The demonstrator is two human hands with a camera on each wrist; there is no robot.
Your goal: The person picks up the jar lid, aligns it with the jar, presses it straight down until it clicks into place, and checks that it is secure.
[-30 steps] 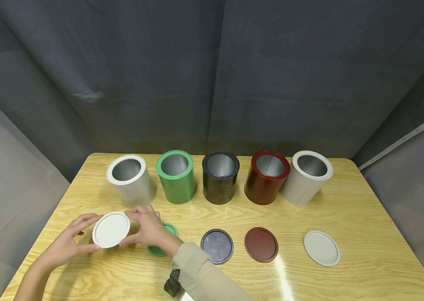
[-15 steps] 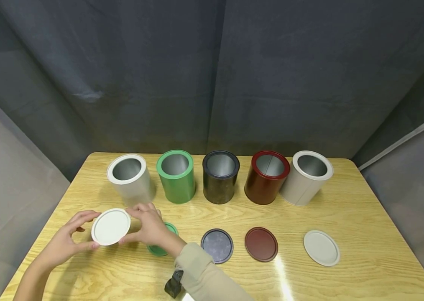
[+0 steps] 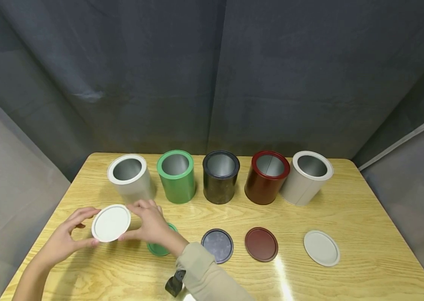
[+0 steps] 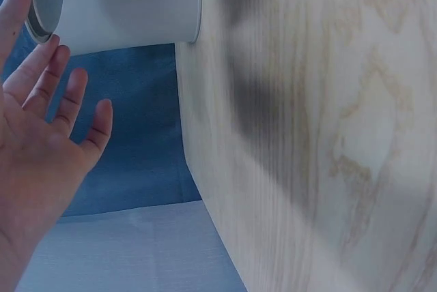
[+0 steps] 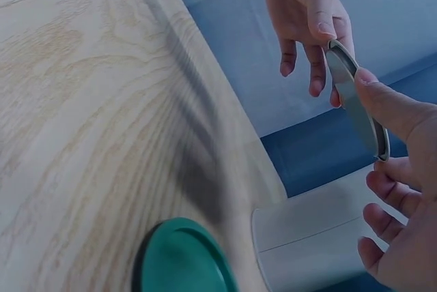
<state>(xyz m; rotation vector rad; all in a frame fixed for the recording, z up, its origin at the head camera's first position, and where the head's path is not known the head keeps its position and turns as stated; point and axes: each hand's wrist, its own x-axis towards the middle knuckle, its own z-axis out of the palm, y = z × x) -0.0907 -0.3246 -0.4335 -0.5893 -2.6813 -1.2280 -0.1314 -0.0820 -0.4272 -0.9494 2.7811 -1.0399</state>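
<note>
A white round lid (image 3: pixel 111 223) is held just above the wooden table (image 3: pixel 366 259), at the front left. My left hand (image 3: pixel 85 228) pinches its left rim and my right hand (image 3: pixel 136 223) pinches its right rim. In the right wrist view the lid (image 5: pixel 355 94) shows edge-on, with my right thumb on it and the left hand's fingers (image 5: pixel 307 26) at its far rim. Just behind the lid stands an open white can (image 3: pixel 129 177); it also shows in the left wrist view (image 4: pixel 130 5) beyond my left hand (image 4: pixel 48 135). My right wrist half hides a green lid (image 3: pixel 159 249) (image 5: pixel 184 258).
Open cans stand in a row at the back: green (image 3: pixel 176 175), black (image 3: pixel 220 175), dark red (image 3: pixel 266 176), white (image 3: pixel 307 176). Flat on the table in front lie a black lid (image 3: pixel 217 245), a red lid (image 3: pixel 261 244) and a white lid (image 3: pixel 321 247). Dark curtains close the space.
Both hands have carried the white lid a little up and away from me, closer to the left white can. Nothing else has moved.
</note>
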